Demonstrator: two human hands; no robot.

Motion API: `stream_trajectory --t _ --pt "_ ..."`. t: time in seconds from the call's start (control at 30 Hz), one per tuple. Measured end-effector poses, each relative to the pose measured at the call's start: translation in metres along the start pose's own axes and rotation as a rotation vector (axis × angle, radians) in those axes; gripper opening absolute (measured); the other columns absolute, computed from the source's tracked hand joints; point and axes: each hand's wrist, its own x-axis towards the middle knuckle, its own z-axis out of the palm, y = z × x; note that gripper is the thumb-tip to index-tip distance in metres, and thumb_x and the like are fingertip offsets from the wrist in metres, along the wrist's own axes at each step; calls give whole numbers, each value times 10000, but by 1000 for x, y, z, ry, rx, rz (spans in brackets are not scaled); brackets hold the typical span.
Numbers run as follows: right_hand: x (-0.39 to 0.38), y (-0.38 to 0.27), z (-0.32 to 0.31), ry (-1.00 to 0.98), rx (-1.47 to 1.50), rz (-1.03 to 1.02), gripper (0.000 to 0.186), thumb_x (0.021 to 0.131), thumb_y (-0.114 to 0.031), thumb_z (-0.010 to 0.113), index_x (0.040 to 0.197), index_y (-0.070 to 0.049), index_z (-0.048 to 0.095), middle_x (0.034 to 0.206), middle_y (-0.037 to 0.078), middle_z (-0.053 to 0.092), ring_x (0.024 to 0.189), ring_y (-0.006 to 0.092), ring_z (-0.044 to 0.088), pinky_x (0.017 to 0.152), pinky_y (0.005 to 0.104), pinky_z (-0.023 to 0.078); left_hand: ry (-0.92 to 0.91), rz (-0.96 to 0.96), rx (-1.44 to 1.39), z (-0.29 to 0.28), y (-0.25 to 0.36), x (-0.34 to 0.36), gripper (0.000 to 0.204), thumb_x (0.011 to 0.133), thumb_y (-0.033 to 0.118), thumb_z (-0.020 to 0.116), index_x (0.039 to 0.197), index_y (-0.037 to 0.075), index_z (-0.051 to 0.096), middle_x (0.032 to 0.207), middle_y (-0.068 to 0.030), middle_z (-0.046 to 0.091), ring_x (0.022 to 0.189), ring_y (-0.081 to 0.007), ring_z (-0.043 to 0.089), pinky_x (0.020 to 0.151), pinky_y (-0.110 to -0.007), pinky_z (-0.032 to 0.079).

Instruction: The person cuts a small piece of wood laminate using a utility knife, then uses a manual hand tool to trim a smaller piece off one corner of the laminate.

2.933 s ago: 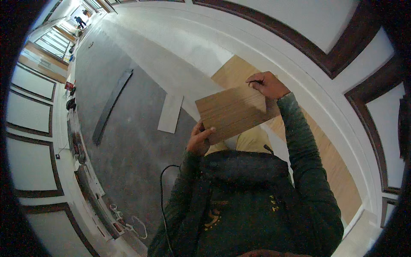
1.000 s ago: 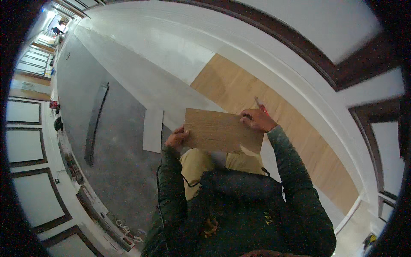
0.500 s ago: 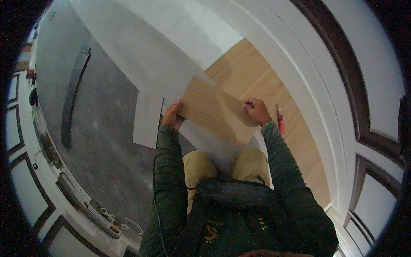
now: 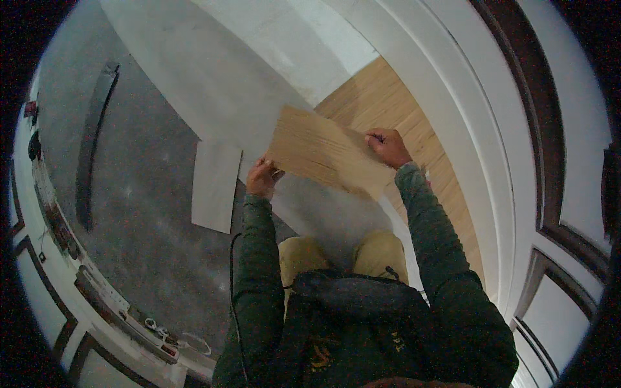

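Observation:
A short piece of wood-look floor plank (image 4: 320, 152) is held above my knees, its light brown grained face up and tilted. My left hand (image 4: 262, 178) is closed on its left edge near the lower corner, thumb at the top. At the other end, my right hand (image 4: 390, 148) has its fingers curled at the upper right edge of the plank; its grip is partly hidden. Below the piece lies a pale grey sheet (image 4: 330, 210). Laid wood-look flooring (image 4: 381, 97) runs beyond and under my right hand.
A pale cut piece (image 4: 217, 184) lies on the dark grey floor (image 4: 155, 207), left of my left arm. Farther left is a long dark strip (image 4: 97, 149). A white baseboard (image 4: 482, 136) curves along the right. Cables (image 4: 162, 331) lie by the left wall.
Both hands still hold the plank piece, its left end shifted slightly and its tilt changed. My left hand has slid a little lower along its edge. The red-handled tool is now mostly behind my right forearm.

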Motion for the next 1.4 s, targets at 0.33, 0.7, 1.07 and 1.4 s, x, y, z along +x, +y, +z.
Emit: stream_trajectory --t 0.33,0.7,1.07,1.4 --pt "62 -46 -34 -120 -215 -123 226 803 -300 606 779 -87 677 678 144 625 644 313 622 608 414 477 651 861 1210 -24 -10 50 336 876 219 511 1162 53 569 1261 -156 523 1180 -312 467 981 -445 368" --pt "113 -86 -33 -199 -415 -226 259 793 -354 627 815 -104 692 752 108 667 702 288 643 659 398 505 886 668 1653 -12 12 34 472 838 304 522 1266 109 491 1472 -74 318 1378 -320 225 1101 -519 151" --pt "142 -49 -17 -117 -91 -7 262 829 -306 625 875 -60 699 713 101 661 656 211 622 643 341 486 901 597 1622 -2 8 36 472 837 370 507 1233 115 523 1465 -93 334 1374 -343 233 1083 -545 160" --pt "60 -31 64 200 226 452 254 895 -216 558 912 9 673 736 92 642 681 144 571 649 302 455 875 539 1679 2 10 31 481 862 368 469 1262 102 488 1461 -118 333 1363 -348 258 1077 -543 168"
